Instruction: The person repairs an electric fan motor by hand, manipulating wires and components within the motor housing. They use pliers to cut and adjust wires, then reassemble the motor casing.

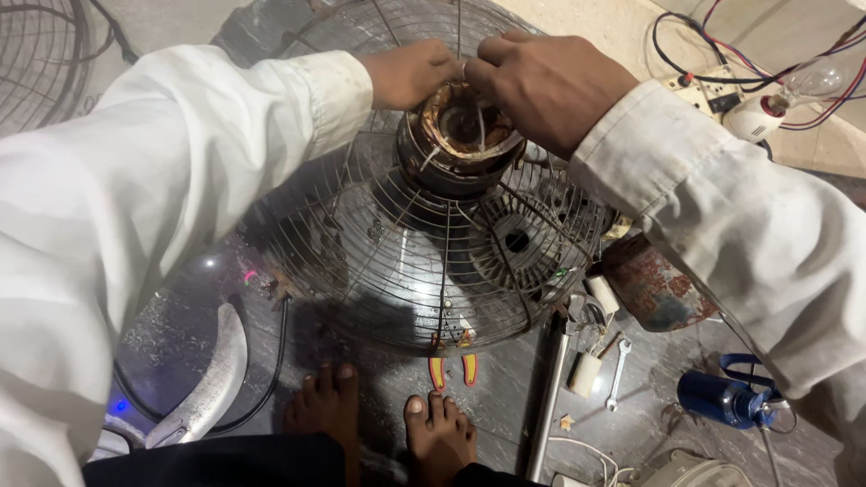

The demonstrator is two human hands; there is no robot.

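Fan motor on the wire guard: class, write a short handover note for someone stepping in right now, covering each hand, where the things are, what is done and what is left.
Left hand: fingertips at the far rim of the fan motor, pinching something small; what it is cannot be told.
Right hand: pinching at the same spot, meeting the left.
Motor sits open-topped at the middle of the wire guard, windings exposed, thin white strands hanging inside.
On the floor: pliers under the guard's near edge, spanner and blue bottle to the right.
Done: motor is open.
Left: motor top still uncovered; tools still out.
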